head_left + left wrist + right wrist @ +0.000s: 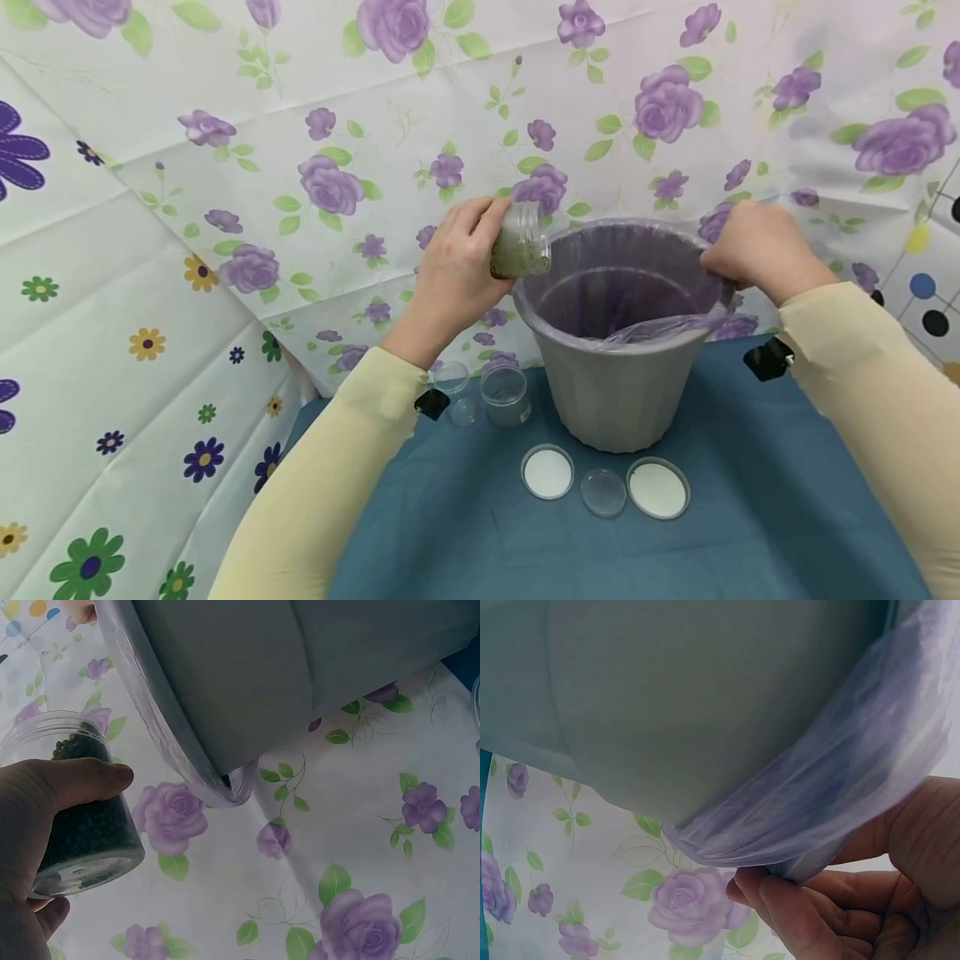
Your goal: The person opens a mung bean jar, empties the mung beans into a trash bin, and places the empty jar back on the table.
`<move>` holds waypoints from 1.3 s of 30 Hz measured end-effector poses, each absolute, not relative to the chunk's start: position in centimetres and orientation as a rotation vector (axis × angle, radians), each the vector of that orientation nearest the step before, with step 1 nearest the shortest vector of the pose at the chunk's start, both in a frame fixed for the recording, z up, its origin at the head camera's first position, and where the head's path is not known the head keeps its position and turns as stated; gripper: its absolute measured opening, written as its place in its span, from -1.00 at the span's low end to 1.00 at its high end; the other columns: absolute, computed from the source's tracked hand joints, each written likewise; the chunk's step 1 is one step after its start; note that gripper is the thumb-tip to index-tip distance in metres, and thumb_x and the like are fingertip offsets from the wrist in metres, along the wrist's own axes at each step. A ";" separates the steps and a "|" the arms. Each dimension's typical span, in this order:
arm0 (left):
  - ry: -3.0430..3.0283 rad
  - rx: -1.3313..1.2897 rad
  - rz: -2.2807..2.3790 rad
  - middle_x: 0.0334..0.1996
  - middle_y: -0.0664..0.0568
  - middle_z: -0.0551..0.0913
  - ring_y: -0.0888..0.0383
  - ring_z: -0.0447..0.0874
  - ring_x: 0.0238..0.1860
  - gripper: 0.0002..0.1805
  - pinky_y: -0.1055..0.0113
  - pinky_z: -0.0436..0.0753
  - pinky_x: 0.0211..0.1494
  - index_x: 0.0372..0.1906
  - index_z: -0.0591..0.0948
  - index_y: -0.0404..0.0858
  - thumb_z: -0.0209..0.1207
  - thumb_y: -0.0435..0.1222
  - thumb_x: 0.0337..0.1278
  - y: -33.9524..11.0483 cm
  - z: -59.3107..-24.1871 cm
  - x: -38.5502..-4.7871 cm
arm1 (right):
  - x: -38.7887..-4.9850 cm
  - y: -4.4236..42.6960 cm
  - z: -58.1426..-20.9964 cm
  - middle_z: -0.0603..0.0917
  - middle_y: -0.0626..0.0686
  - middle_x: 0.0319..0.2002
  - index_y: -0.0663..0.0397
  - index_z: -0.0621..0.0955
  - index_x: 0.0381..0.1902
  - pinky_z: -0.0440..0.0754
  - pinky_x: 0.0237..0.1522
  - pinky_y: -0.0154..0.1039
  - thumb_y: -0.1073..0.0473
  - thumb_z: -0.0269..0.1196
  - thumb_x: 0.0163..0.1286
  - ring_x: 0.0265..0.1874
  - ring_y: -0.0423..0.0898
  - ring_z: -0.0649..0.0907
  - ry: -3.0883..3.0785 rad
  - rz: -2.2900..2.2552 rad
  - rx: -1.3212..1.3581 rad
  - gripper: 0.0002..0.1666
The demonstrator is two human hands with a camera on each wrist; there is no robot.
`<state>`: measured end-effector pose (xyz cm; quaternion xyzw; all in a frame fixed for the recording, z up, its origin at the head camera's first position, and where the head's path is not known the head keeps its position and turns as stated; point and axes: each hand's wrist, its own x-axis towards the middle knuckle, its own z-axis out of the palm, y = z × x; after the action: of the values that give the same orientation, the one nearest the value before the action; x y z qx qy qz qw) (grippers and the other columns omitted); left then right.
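My left hand (467, 250) grips a clear plastic jar (521, 242) and holds it on its side, its mouth facing the grey trash bin (622, 387) at the bin's left rim. Small round green beans (86, 814) lie inside the jar; the left wrist view shows the thumb across its wall. A thin purple trash bag (810, 787) lines the bin and folds over the rim. On the opposite side my right hand (757, 250) grips the bag-covered rim, fingers curled under the fold. Its thumb is mostly hidden.
Two clear empty jars (506, 396) are left of the bin, one partly overlapped by my left wrist. In front lie two white-lined lids (547, 473) and a clear disc (603, 493) on the blue tablecloth (480, 542). Flowered sheeting (375, 108) hangs close behind.
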<state>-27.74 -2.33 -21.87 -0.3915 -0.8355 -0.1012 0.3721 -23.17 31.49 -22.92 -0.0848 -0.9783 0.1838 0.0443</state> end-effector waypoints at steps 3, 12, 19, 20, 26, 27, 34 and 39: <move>-2.145 -1.006 -0.257 0.18 -0.08 0.42 -0.01 0.37 0.24 -0.10 0.17 0.42 0.32 0.30 0.35 -0.20 0.45 -0.18 -0.31 -2.2 -21.7 -27.8 | -23.2 31.4 -22.7 0.54 0.09 -0.77 0.22 0.53 -0.70 0.46 -0.70 -0.20 0.17 0.12 0.02 -0.76 -0.02 0.54 -3.000 0.548 -0.253 -0.77; -2.151 -1.013 -0.223 0.18 -0.09 0.42 -0.02 0.37 0.24 -0.11 0.15 0.42 0.32 0.31 0.35 -0.22 0.44 -0.21 -0.30 -1.8 -21.5 -28.1 | -23.1 31.4 -22.7 0.54 0.09 -0.77 0.22 0.53 -0.70 0.46 -0.69 -0.20 0.16 0.12 0.03 -0.76 -0.02 0.55 -3.012 0.517 -0.255 -0.74; -2.146 -1.014 -0.205 0.19 -0.09 0.41 -0.01 0.36 0.25 -0.10 0.13 0.44 0.31 0.31 0.35 -0.23 0.45 -0.22 -0.30 -1.6 -21.5 -28.0 | -23.2 31.4 -22.6 0.53 0.08 -0.78 0.21 0.54 -0.73 0.45 -0.68 -0.19 0.14 0.13 0.05 -0.77 -0.01 0.54 -3.015 0.491 -0.244 -0.72; -2.144 -1.014 -0.203 0.19 -0.09 0.41 -0.01 0.36 0.25 -0.10 0.13 0.44 0.30 0.31 0.35 -0.23 0.45 -0.22 -0.30 -1.6 -21.5 -28.0 | -23.2 31.4 -22.7 0.53 0.08 -0.79 0.20 0.54 -0.73 0.45 -0.68 -0.19 0.13 0.14 0.05 -0.77 -0.01 0.54 -3.018 0.486 -0.241 -0.71; -2.134 -1.012 -0.202 0.18 -0.10 0.42 -0.02 0.36 0.24 -0.10 0.12 0.47 0.27 0.30 0.35 -0.24 0.45 -0.25 -0.32 -1.8 -21.7 -27.9 | -23.2 31.4 -22.9 0.54 0.08 -0.77 0.20 0.54 -0.72 0.45 -0.68 -0.19 0.13 0.14 0.05 -0.76 -0.02 0.54 -3.021 0.480 -0.238 -0.72; -2.134 -1.010 -0.201 0.18 -0.10 0.42 -0.02 0.36 0.24 -0.10 0.12 0.47 0.27 0.30 0.36 -0.24 0.45 -0.25 -0.32 -1.8 -21.7 -27.9 | -23.2 31.4 -22.9 0.54 0.08 -0.77 0.20 0.53 -0.71 0.45 -0.68 -0.19 0.13 0.14 0.05 -0.76 -0.02 0.54 -3.018 0.481 -0.239 -0.72; -2.145 -1.008 -0.213 0.18 -0.09 0.42 -0.02 0.36 0.25 -0.11 0.13 0.46 0.29 0.30 0.36 -0.23 0.45 -0.27 -0.32 -1.9 -22.0 -28.1 | -23.2 31.3 -22.9 0.54 0.08 -0.78 0.20 0.54 -0.72 0.46 -0.68 -0.19 0.13 0.14 0.05 -0.77 -0.02 0.55 -3.018 0.467 -0.238 -0.72; -2.148 -1.006 -0.213 0.18 -0.10 0.42 -0.02 0.36 0.25 -0.08 0.14 0.45 0.29 0.31 0.35 -0.23 0.47 -0.27 -0.35 -2.0 -22.1 -28.2 | -23.3 31.3 -22.9 0.54 0.07 -0.78 0.21 0.54 -0.71 0.45 -0.66 -0.19 0.12 0.16 0.06 -0.76 -0.03 0.55 -3.014 0.450 -0.224 -0.71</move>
<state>-28.23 -2.00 -22.09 -0.3923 -0.8377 -0.0829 0.3708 -23.26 31.29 -22.90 -0.0734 -0.9854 0.1472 0.0432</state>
